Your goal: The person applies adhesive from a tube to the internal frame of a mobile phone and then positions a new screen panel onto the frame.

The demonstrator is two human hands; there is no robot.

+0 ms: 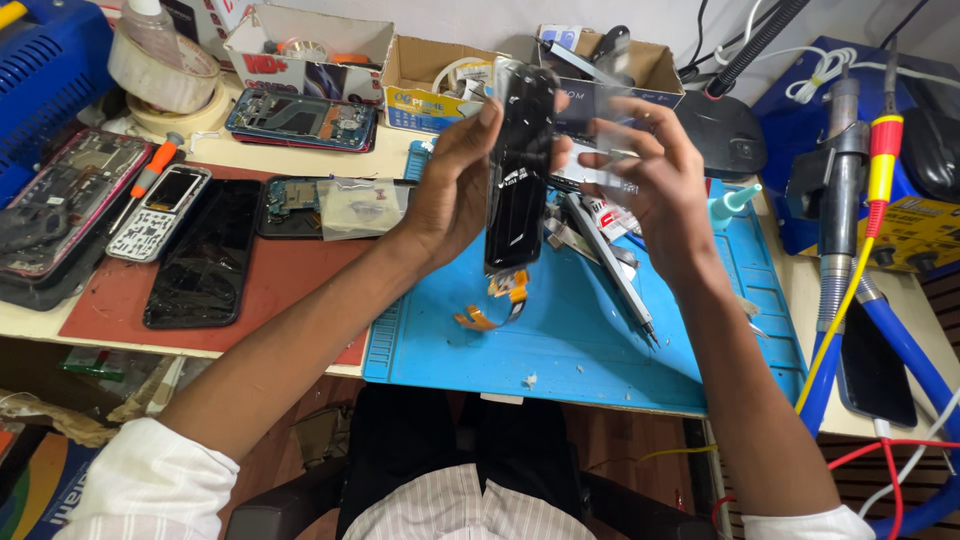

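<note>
The left hand (pixel 455 190) has its grip clamped on a glossy black rectangular phone screen panel (pixel 519 170), held upright and edge-on above the blue silicone work mat (pixel 560 340), with the fingertips at the panel's top edge and the palm along its left side. An orange flex ribbon (pixel 495 305) dangles from the panel's lower end, curling down to just above the mat. The right hand (pixel 650 175) is just right of the panel, its fingers pinched together on a thin clear plastic film (pixel 600 140) that stands beside the panel's face; the film is blurred and its edges are hard to tell. Both hands hover over the upper half of the mat.

On the mat, right of the panel's lower end, lie grey metal tweezers (pixel 615 265), pointing down and to the right, and a small white tube with red print (pixel 608 215) just above them. Left of the mat, on a red-brown pad (pixel 290 280), lie a cracked black glass screen (pixel 205 255), a small silver keypad phone (pixel 160 212) and an orange-handled screwdriver (pixel 152 172). Behind the mat stand open cardboard boxes (pixel 430 75) of small parts. Right of the mat, a grey soldering handpiece (pixel 842 190) stands in a blue holder on the surface (pixel 800 290).
</note>
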